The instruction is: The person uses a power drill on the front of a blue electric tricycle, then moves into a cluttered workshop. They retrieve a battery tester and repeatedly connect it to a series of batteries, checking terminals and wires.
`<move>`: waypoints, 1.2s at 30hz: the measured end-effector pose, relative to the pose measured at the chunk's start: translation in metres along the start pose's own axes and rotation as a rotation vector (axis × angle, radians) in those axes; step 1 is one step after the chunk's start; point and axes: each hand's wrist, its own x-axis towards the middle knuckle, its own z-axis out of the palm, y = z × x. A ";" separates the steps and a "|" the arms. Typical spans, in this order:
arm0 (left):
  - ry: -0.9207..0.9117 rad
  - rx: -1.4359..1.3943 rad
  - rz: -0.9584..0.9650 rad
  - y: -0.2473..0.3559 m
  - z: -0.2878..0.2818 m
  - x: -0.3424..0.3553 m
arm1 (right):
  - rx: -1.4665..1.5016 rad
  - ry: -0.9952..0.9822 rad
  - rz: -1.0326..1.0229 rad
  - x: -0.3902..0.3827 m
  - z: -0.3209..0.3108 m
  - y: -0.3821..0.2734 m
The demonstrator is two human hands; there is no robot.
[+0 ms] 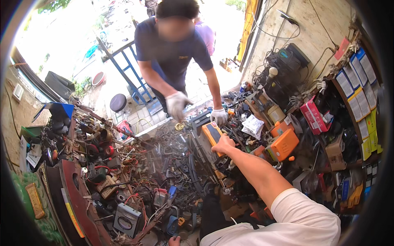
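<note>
My right arm reaches forward in a pale sleeve. My right hand (224,143) is closed on the near end of an orange box-shaped device (211,132) with a dark panel, which looks like a handheld meter. Its far end lies close to the gloved hand (219,117) of a person standing opposite me. That person's other gloved hand (177,105) hangs over the heap, blurred. Only a small part of my left hand (174,241) shows at the lower edge, and what its fingers do is hidden.
A dense heap of wires and parts (164,151) spreads before me. On the right are an orange case (283,144), a white plastic bag (252,126) and a pink box (315,117). A grey cassette-player-like device (127,219) lies lower left. Behind stands a blue metal frame (133,78).
</note>
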 end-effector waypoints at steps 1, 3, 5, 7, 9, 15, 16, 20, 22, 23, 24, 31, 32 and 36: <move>0.000 -0.005 -0.009 -0.001 0.000 0.001 | -0.005 0.000 -0.020 0.002 -0.002 -0.007; -0.002 -0.016 -0.028 -0.003 0.003 0.001 | -0.054 0.005 -0.047 0.005 -0.004 -0.021; -0.004 -0.030 -0.038 0.000 0.006 0.002 | -0.088 -0.031 -0.086 0.009 -0.004 -0.032; -0.004 -0.045 -0.054 0.004 0.010 0.002 | -0.146 -0.071 -0.132 0.012 -0.002 -0.040; -0.001 -0.062 -0.065 0.009 0.014 0.002 | -0.210 -0.098 -0.186 0.014 0.004 -0.045; -0.001 -0.084 -0.089 0.014 0.020 0.004 | -0.216 -0.137 -0.214 0.013 0.037 -0.045; -0.004 -0.083 -0.091 0.015 0.022 0.003 | -0.209 -0.140 -0.204 0.015 0.041 -0.047; -0.019 -0.066 -0.090 0.018 0.029 0.003 | -0.200 -0.109 -0.215 0.032 0.045 -0.062; -0.037 -0.042 -0.076 0.018 0.034 0.007 | -0.153 0.019 -0.264 0.032 0.048 -0.068; -0.051 -0.024 -0.064 0.018 0.037 0.010 | -0.013 0.035 -0.283 0.030 0.049 -0.067; -0.070 -0.006 -0.044 0.018 0.040 0.016 | -0.054 0.176 -0.369 0.022 0.056 -0.063; -0.267 0.076 0.377 0.110 0.103 0.074 | 0.401 0.084 -0.287 -0.100 0.151 0.153; -0.250 0.200 0.473 0.139 0.120 0.076 | 0.443 0.039 -0.167 -0.120 0.167 0.207; -0.405 0.374 0.865 0.275 0.205 0.047 | 0.390 -0.017 0.618 -0.204 0.209 0.433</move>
